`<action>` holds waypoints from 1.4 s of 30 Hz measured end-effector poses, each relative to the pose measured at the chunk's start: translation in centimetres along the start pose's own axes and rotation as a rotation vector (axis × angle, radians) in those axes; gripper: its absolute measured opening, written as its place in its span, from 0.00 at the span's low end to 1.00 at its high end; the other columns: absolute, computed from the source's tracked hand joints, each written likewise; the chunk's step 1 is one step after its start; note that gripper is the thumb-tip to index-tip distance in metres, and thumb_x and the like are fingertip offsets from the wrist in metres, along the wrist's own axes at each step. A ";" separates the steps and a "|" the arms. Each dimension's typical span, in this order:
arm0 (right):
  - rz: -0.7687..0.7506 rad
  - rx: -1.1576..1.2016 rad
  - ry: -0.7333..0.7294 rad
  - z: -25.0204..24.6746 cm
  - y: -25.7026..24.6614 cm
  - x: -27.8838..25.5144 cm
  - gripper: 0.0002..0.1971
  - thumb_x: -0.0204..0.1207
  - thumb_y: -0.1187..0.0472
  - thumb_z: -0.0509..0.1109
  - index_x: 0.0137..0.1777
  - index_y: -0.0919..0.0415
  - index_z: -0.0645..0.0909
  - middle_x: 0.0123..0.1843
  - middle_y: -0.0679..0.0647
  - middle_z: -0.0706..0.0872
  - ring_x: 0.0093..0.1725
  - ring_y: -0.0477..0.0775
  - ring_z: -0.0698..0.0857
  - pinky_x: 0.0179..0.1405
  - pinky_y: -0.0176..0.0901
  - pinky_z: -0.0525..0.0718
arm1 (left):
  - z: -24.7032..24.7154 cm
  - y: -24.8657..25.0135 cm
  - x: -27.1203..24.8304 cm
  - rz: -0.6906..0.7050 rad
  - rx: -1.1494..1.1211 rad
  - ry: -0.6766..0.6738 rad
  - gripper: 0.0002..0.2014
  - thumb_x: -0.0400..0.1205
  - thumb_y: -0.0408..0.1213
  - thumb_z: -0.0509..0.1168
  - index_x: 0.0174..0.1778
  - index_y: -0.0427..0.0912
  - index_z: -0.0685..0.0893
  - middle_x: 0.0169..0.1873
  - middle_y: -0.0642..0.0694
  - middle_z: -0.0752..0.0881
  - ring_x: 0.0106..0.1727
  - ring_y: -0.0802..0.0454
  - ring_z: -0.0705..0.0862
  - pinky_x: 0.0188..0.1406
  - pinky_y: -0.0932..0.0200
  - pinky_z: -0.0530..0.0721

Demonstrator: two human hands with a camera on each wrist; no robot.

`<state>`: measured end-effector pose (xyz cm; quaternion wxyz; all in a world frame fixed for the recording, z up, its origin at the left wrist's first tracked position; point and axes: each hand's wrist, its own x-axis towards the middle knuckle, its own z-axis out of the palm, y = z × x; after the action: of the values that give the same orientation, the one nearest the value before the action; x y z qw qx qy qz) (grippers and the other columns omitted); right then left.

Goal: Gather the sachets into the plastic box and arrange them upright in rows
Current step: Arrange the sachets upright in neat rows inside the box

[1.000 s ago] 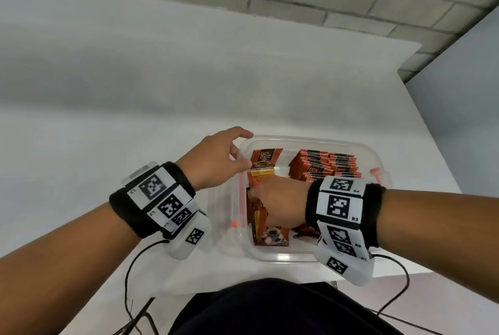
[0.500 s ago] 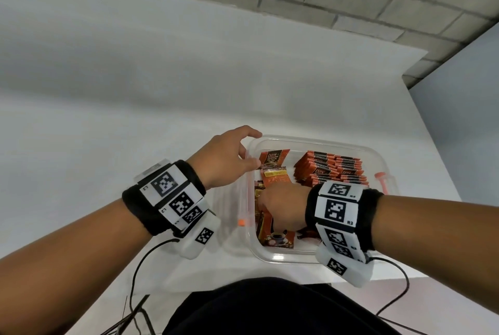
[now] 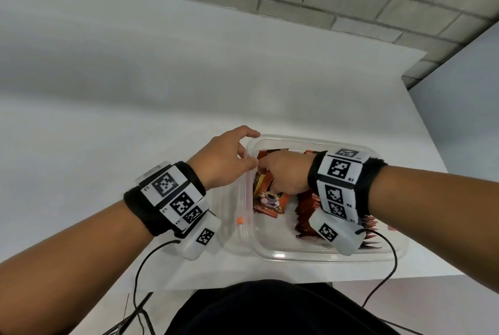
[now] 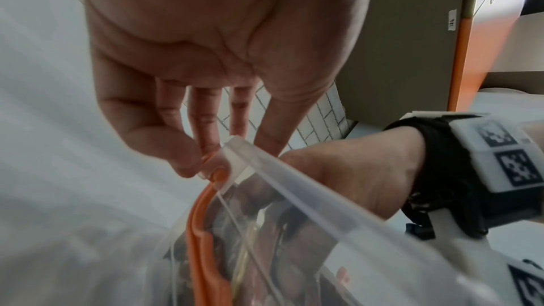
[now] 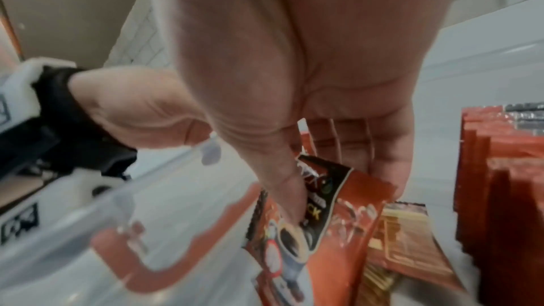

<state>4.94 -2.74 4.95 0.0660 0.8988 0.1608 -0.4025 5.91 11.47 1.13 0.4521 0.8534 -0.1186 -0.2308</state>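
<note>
A clear plastic box (image 3: 310,257) stands on the white table close to me. My left hand (image 3: 224,159) grips its left rim near the far corner; in the left wrist view the fingers of that hand (image 4: 217,155) curl over the rim (image 4: 309,194) by the orange latch (image 4: 200,229). My right hand (image 3: 283,172) reaches into the box's left side and pinches a bunch of orange coffee sachets (image 3: 270,199) between thumb and fingers (image 5: 338,192). A row of upright sachets (image 5: 500,171) fills the right side, partly hidden under my right wrist (image 3: 307,210).
The white table (image 3: 135,118) stretches far and left, ending at a brick wall. Its front edge runs just below the box and its right edge lies beyond the box. Black cables (image 3: 140,267) hang from both wrist cameras over the front edge.
My right hand has moved from the near left of the box toward the far left corner, up against my left thumb. The left hand keeps its hold on the rim.
</note>
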 end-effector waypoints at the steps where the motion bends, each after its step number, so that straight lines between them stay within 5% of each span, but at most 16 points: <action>1: -0.003 -0.030 -0.026 0.4 -0.1 0.3 0.25 0.80 0.64 0.66 0.76 0.63 0.67 0.58 0.57 0.81 0.51 0.53 0.78 0.39 0.37 0.75 | 0.0 0.0 0.0 0.000 0.002 0.003 0.24 0.81 0.43 0.69 0.72 0.58 0.72 0.47 0.51 0.84 0.41 0.61 0.80 0.40 0.71 0.72; 7: -0.027 -0.188 -0.123 1.6 -0.9 0.8 0.34 0.79 0.65 0.68 0.81 0.65 0.55 0.68 0.59 0.77 0.51 0.52 0.76 0.47 0.39 0.77 | 0.1 0.0 -0.2 0.006 0.000 0.016 0.24 0.81 0.43 0.68 0.73 0.58 0.71 0.47 0.51 0.84 0.40 0.63 0.80 0.39 0.72 0.72; 12: -0.036 -0.132 -0.148 2.3 -1.4 0.4 0.26 0.79 0.61 0.68 0.75 0.65 0.66 0.65 0.59 0.81 0.55 0.56 0.80 0.47 0.40 0.75 | 0.2 0.0 -0.2 0.001 -0.002 0.018 0.25 0.81 0.43 0.68 0.74 0.58 0.71 0.47 0.52 0.83 0.41 0.62 0.80 0.39 0.72 0.72; 17: 0.052 -0.128 -0.201 3.1 -1.8 0.9 0.49 0.76 0.59 0.73 0.83 0.64 0.37 0.70 0.62 0.77 0.65 0.60 0.80 0.61 0.48 0.81 | 0.2 0.1 -0.2 -0.002 -0.007 0.020 0.25 0.81 0.42 0.68 0.74 0.57 0.71 0.47 0.53 0.83 0.41 0.62 0.80 0.39 0.71 0.72; 22: 0.024 -0.194 -0.173 2.4 -2.0 0.7 0.34 0.78 0.57 0.71 0.78 0.66 0.60 0.70 0.59 0.76 0.67 0.57 0.78 0.59 0.43 0.79 | 0.3 0.1 -0.3 -0.002 -0.010 0.023 0.25 0.81 0.43 0.68 0.74 0.57 0.70 0.46 0.53 0.83 0.41 0.62 0.80 0.39 0.71 0.73; 36: -0.120 -0.065 -0.040 1.3 -1.2 -1.1 0.22 0.75 0.64 0.72 0.69 0.57 0.73 0.61 0.55 0.75 0.52 0.51 0.73 0.45 0.39 0.76 | 0.3 -0.3 -0.1 0.004 -0.006 0.032 0.25 0.81 0.44 0.68 0.74 0.59 0.70 0.48 0.53 0.83 0.42 0.63 0.80 0.40 0.70 0.72; 39: -0.157 -0.006 0.004 0.9 -0.4 -1.8 0.16 0.76 0.65 0.71 0.62 0.57 0.76 0.49 0.50 0.74 0.47 0.49 0.71 0.31 0.32 0.67 | 0.4 -0.5 -0.1 -0.005 -0.023 0.038 0.24 0.81 0.44 0.68 0.73 0.60 0.71 0.49 0.52 0.84 0.43 0.62 0.81 0.39 0.71 0.73; 42: -0.189 0.061 0.051 0.8 0.3 -2.7 0.09 0.76 0.65 0.70 0.50 0.55 0.72 0.37 0.43 0.71 0.41 0.47 0.71 0.30 0.32 0.65 | 0.4 -0.5 -0.2 -0.009 -0.035 0.045 0.24 0.80 0.45 0.69 0.72 0.61 0.72 0.49 0.52 0.84 0.43 0.61 0.82 0.39 0.69 0.74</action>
<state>2.83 -3.90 6.42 -0.0040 0.8913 0.2339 -0.3885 5.55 11.51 0.60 0.4684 0.8508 -0.1006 -0.2158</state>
